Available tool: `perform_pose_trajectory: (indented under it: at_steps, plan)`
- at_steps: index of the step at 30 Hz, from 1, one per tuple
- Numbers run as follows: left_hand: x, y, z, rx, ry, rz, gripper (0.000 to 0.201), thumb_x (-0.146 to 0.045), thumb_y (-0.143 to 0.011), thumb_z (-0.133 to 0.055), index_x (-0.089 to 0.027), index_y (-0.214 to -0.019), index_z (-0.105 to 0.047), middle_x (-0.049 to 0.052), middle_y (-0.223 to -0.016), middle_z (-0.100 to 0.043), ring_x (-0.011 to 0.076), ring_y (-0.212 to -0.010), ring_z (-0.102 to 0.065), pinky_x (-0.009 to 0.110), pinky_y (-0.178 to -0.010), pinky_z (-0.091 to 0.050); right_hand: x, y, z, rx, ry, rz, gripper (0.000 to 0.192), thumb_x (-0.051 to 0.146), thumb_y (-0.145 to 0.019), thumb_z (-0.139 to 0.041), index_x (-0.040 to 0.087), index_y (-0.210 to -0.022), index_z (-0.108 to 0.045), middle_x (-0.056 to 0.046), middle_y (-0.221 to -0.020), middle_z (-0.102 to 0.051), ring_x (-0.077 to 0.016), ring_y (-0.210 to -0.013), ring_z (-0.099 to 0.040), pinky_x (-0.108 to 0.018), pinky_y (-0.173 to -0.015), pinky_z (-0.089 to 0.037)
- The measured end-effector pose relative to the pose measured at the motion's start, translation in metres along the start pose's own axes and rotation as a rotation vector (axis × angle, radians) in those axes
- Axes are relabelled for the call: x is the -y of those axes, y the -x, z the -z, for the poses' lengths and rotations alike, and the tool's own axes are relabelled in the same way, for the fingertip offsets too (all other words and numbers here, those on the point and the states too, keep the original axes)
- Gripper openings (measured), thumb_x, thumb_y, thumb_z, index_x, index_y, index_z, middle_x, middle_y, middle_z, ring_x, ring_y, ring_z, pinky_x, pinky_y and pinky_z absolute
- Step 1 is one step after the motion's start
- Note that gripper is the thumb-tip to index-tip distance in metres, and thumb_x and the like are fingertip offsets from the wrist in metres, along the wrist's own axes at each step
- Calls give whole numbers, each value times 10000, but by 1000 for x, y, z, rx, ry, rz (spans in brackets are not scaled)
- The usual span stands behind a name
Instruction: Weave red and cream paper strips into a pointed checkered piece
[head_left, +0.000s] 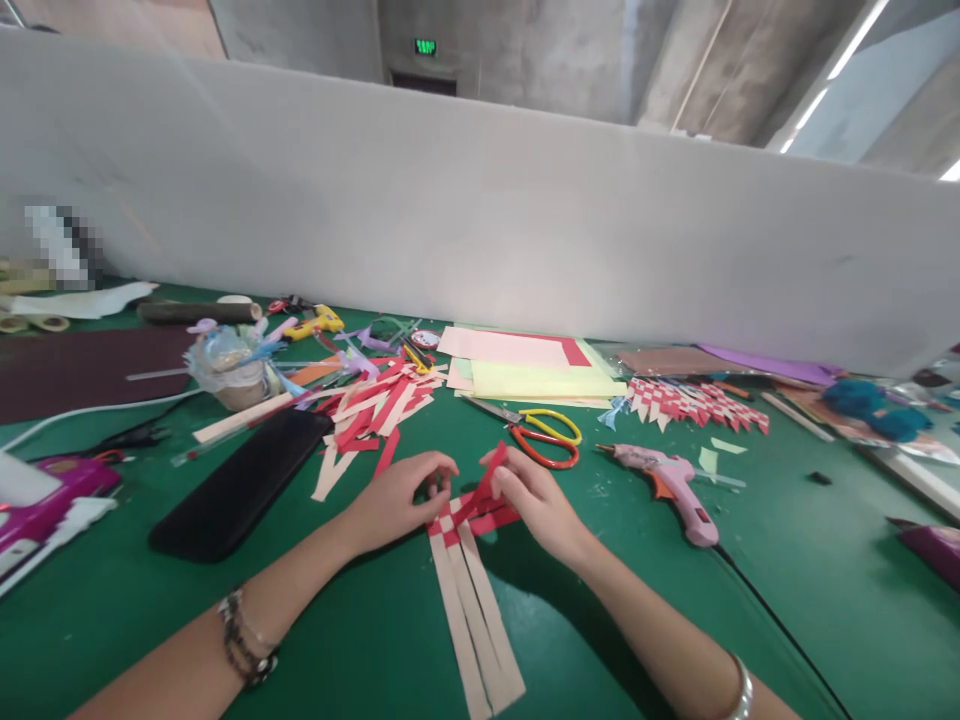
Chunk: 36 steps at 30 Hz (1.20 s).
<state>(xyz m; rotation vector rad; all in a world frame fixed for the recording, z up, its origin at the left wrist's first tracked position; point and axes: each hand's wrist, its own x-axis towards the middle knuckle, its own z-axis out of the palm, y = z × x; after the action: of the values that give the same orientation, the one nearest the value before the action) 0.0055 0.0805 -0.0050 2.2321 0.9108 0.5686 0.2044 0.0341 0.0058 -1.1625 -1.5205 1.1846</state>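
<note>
Where the right hand (538,500) pinches, red paper (484,488) is hidden.

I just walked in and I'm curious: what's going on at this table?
A person's right hand pinches a red strip, lifted above a small red-and-pale checkered weave. The left hand is curled at the weave's left edge; its grip is unclear. Pale strip ends lie unwoven toward the person. Scissors lie just beyond the hands, with a pink glue gun to the right.
</note>
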Motion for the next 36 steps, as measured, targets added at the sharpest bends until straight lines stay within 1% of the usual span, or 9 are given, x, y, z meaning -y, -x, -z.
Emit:
perform_pose_trajectory:
  at_steps: [2,4,9,13,16,21,29,33,36]
  plan:
    - [3,2,4,29,-59,-11,151,-250,-827,-461,-205,-962,-512,4,-854,-562,132,-725,-545,233,-657,-425,1,1,0,-19,-56,-19,390,516,-843,-367,176,-937,-534,25,-662,-458,-94,-541,-406,-225,-509,-341]
    - [4,4,7,62,-137,-19,182,-297,-820,-503,-204,-975,-525,8,-856,-561,145,-745,-543,242,-658,-413,1,1,3,-39,-60,-51,409,532,-832,-367,174,-926,-543,28,-648,-458,-84,-498,-376,-223,-484,-325]
    - [1,9,9,103,-226,-59,326,-376,-802,-567,-208,-1079,-523,33,-944,-561,179,-832,-545,259,-698,-406,0,-4,22,-76,172,-78,212,388,-747,-553,185,-805,-576,4,-735,-558,-105,-617,-486,-220,-562,-380]
    - [4,11,10,152,-233,-109,363,-379,-856,-517,-252,-1194,-489,38,-1044,-545,182,-900,-543,260,-744,-405,-4,-4,43,-71,254,-86,194,364,-736,-555,180,-784,-594,6,-686,-565,-109,-595,-492,-221,-540,-383]
    - [7,11,9,172,-243,-144,333,-372,-881,-487,-262,-1194,-514,39,-1069,-540,179,-926,-540,257,-769,-401,-11,1,50,-59,299,-87,187,354,-752,-539,177,-790,-587,6,-674,-563,-111,-590,-497,-221,-532,-384]
    - [9,10,6,178,-271,-220,238,-300,-894,-474,-227,-1092,-586,41,-1089,-561,174,-934,-542,256,-785,-386,-22,6,52,-71,467,-49,151,305,-780,-505,184,-808,-590,3,-686,-574,-124,-620,-511,-233,-576,-401]
    - [4,10,8,177,-405,-344,217,-289,-925,-425,-209,-1072,-562,20,-1023,-628,163,-848,-530,264,-712,-349,-21,4,49,-83,687,76,103,220,-792,-487,188,-788,-584,1,-667,-569,-125,-593,-510,-230,-557,-403]
    - [6,10,4,157,-474,-399,229,-270,-937,-393,-225,-1104,-542,19,-997,-624,158,-820,-525,268,-680,-335,-24,3,50,-27,769,161,110,178,-811,-456,190,-817,-566,-25,-749,-586,-134,-647,-537,-237,-581,-425]
    - [8,9,3,145,-508,-431,219,-257,-935,-391,-231,-1073,-558,21,-982,-616,161,-817,-524,271,-676,-330,-27,3,51,12,821,178,130,158,-836,-429,191,-841,-555,-38,-803,-584,-134,-681,-550,-240,-605,-438]
